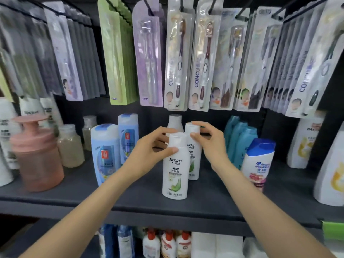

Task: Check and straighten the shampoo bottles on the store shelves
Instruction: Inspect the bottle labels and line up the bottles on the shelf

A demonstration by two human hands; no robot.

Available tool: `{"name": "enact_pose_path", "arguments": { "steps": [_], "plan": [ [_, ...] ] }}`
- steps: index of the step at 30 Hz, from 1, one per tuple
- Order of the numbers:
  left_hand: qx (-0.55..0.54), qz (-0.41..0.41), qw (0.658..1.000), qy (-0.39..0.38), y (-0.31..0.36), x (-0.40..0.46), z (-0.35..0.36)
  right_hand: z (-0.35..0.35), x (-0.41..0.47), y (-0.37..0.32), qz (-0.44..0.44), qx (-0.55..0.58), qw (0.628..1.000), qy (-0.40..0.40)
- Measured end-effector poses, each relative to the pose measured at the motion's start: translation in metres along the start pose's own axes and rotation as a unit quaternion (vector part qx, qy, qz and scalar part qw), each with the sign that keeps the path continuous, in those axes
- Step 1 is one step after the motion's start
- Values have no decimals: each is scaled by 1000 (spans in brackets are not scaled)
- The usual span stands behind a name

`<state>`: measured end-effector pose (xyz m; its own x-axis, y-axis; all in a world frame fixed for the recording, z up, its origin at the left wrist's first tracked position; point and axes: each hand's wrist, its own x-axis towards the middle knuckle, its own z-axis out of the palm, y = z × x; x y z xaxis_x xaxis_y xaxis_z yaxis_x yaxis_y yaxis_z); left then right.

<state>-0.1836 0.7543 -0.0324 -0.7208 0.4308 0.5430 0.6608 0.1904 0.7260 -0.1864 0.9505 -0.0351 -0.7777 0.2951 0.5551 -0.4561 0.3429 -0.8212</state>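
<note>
Front bottle [175,164] – left hand [149,149] grips | rear bottle [193,146] – right hand [208,140] pinches

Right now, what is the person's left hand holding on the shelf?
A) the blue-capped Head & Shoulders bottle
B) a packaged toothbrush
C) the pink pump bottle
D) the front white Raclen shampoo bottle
D: the left hand has thumb and fingers curled round the neck of the front white Raclen bottle, which stands upright on the dark shelf.
</note>
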Motion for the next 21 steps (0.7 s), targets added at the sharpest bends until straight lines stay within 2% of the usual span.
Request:
{"name": "enact_pose_path", "arguments": {
  "steps": [8, 12, 17, 21],
  "plan": [
    [-37, -9, 999, 2, 2, -1, 0, 14, 14, 5, 0, 7, 999, -42],
    [-55, -20, 997, 49, -2, 3, -1, 8, 18, 7, 6, 29, 999, -36],
    [43, -31, 992, 113, -23, 33, -3, 6, 24, 3, 1, 26, 999, -43],
    [119, -40, 987, 97, -37, 62, -3, 7, 25, 3, -9, 31, 998, -52]
  ]
}}
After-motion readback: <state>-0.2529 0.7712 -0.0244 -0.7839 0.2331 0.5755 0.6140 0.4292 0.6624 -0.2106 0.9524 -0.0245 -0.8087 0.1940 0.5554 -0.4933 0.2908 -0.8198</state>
